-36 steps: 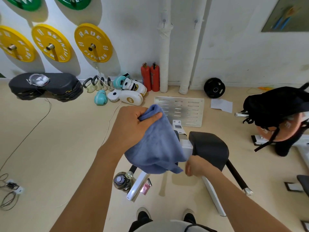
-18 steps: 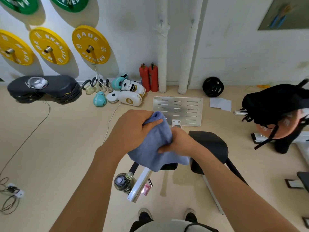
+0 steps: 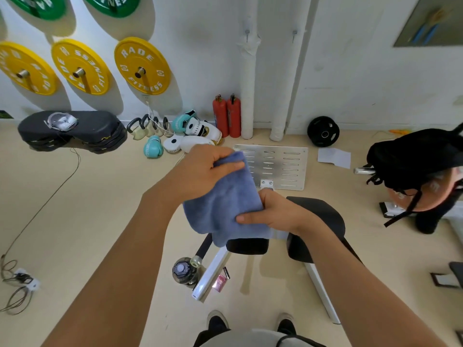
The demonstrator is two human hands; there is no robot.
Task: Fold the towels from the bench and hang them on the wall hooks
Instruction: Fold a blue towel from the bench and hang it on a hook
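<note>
The clearest lettering sits at upper left, where three yellow weight plates (image 3: 142, 66) hang on wall pegs, each a smooth disc with raised white capitals reading "RADE" along one arc and "FITNESS" along the other; above them the lower edges of two green plates (image 3: 112, 5) show more white letters, cut off by the frame. At centre frame a blue towel (image 3: 223, 204), soft and fuzzy with a short plush nap, is held up in the air, folded into a rough oblong with its lower edge hanging loose above the bench (image 3: 315, 216), whose black padded seat looks matte and rounded on a white metal frame. The left hand (image 3: 200, 171) grips the towel's top edge, thumb laid across the front and fingers curled behind. The right hand (image 3: 273, 211) clasps the towel's right side lower down, thumb pressed on the front face and the other fingers wrapped out of sight behind the cloth. Behind the towel a flat, brushed metal plate (image 3: 288, 166) with rows of narrow slots lies on the beige floor. Two glossy red extinguishers (image 3: 226, 116) stand against the wall beside white wrapped pipes. Teal and white boxing gloves (image 3: 152, 149) carry print too small to read.
</note>
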